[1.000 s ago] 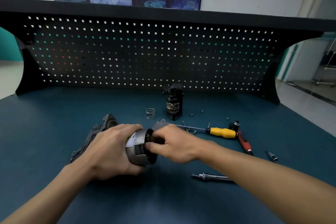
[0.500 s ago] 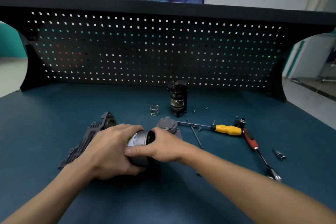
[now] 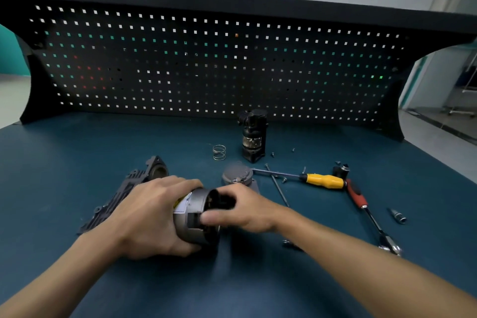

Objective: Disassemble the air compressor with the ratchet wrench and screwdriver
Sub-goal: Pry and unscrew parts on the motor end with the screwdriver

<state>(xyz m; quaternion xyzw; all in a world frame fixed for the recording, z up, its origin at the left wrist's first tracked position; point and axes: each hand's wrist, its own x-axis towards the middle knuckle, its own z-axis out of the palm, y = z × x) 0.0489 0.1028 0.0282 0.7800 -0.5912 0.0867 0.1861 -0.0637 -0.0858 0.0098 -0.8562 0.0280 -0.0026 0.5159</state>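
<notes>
the motor (image 3: 192,217), a grey metal cylinder off the air compressor, lies on its side near the front middle of the worktop (image 3: 77,162). its long axis runs left to right, and its open end faces right and slightly away from the person. the left hand (image 3: 152,214) wraps around the closed end, fingers over the top and thumb below. the right hand (image 3: 242,210) meets the open end: its fingers curl into the mouth and its thumb presses the outer wall, pinching the rim.

a black ribbed casing (image 3: 121,196) lies just behind the left hand. a round grey cap (image 3: 236,174) sits behind the right hand. the screwdriver (image 3: 322,180) lies to the right with its tip pointing left towards the cap. the ratchet wrench (image 3: 358,197) lies beside it, its head nearer the person. a spring (image 3: 219,152) stands further back.
</notes>
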